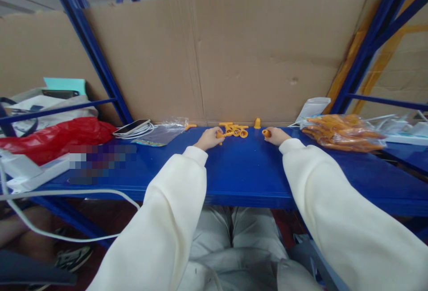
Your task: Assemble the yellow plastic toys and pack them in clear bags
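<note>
Both arms in cream sleeves reach across a blue shelf (247, 170). My left hand (209, 138) is closed around a small orange plastic part (220, 135) at the left end of a cluster of several orange parts (236, 130) lying near the cardboard back wall. My right hand (274, 136) is closed on a small orange ring-shaped part (266, 133). One orange peg (257, 123) stands upright between the hands, and another orange piece (190, 126) lies to the left of my left hand.
A clear bag of orange parts (341, 131) lies at the right. A phone with white cable (133, 126), an empty clear bag (162, 133) and a red bag (53, 137) sit at the left. A cardboard sheet (234, 55) backs the shelf, between blue uprights.
</note>
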Tool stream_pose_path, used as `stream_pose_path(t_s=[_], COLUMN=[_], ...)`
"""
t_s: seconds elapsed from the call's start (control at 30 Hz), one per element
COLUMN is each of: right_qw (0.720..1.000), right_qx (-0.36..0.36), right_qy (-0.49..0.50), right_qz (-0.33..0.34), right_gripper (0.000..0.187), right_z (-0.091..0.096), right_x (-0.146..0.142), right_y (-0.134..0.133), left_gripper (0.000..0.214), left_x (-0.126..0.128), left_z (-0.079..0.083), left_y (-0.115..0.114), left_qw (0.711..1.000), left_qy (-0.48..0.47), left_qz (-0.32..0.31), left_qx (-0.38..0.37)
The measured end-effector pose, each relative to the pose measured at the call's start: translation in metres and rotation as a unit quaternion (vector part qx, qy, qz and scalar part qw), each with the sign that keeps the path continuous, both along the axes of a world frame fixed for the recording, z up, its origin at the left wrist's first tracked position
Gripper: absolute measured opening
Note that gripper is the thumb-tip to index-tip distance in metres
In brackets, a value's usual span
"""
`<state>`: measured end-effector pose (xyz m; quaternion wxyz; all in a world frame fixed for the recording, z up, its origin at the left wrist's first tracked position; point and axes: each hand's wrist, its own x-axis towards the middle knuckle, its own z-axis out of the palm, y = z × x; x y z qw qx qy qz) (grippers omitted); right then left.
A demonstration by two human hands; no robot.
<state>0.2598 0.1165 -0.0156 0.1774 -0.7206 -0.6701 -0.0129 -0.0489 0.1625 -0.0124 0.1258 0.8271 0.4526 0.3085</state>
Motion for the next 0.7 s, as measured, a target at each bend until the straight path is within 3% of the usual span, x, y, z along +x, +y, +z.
stream_pose_path(t_s=[0.1, 0.27, 0.7], right_qw=[0.997, 0.983, 0.936], right_qx=[0.052, 0.076, 0.123], right_qy=[0.031, 0.071, 0.229], right_qz=[0.051, 0.149, 0.237], right_gripper=[0.044, 0.029, 0.030], right_z=[-0.004, -0.010, -0.018], right_x=[-0.001, -0.004, -0.008], right_y=[0.004, 0.011, 0.026], left_gripper=[0.023, 0.023, 0.021], left_x=[0.000, -0.001, -0.001], left_z=[-0.001, -0.004, -0.006], left_y=[0.002, 0.006, 0.007], left_qw=[1.000, 1.000, 1.000], left_qy=[0.000, 0.003, -0.016], left_qz=[-0.008, -0.020, -0.018], left_qx=[-0.001, 0.019, 0.016])
